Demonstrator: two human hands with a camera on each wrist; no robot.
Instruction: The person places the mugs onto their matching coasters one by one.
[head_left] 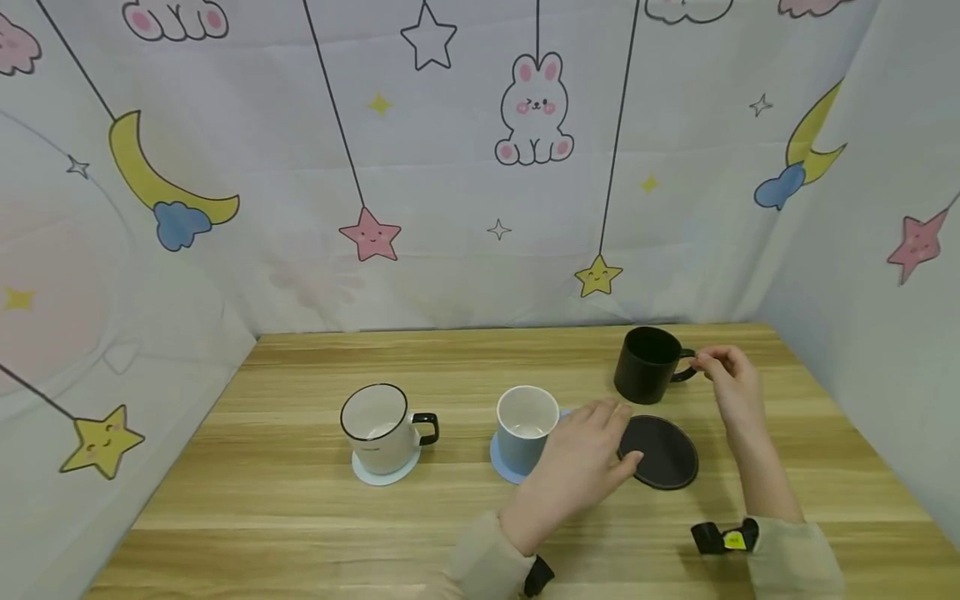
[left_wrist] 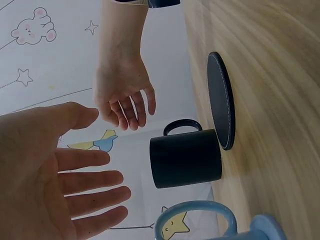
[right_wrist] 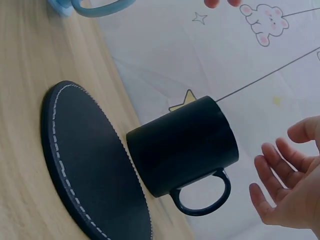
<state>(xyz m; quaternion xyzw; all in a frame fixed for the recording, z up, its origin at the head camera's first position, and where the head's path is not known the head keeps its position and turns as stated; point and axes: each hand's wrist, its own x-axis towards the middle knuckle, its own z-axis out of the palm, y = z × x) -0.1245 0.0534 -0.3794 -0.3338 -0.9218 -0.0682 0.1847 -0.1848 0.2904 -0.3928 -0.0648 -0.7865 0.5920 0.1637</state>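
A black mug (head_left: 643, 368) stands upright on the table behind a round black coaster (head_left: 660, 454) with pale stitching around its edge. My right hand (head_left: 731, 390) hovers beside the mug's handle; the right wrist view shows its fingers (right_wrist: 280, 172) loosely bent and apart from the handle. My left hand (head_left: 573, 458) is held over the space between the black coaster and a blue mug (head_left: 519, 446), partly covering that mug. Straight, spread fingers (left_wrist: 97, 180) with nothing in them show in the left wrist view. The blue mug sits on a blue coaster (head_left: 498, 467).
To the left, a white mug (head_left: 378, 450) with a black rim and handle stands on a pale blue coaster (head_left: 381, 478). A white curtain (head_left: 450, 167) printed with stars, moons and bunnies encloses the wooden table (head_left: 285, 500) at the back and sides.
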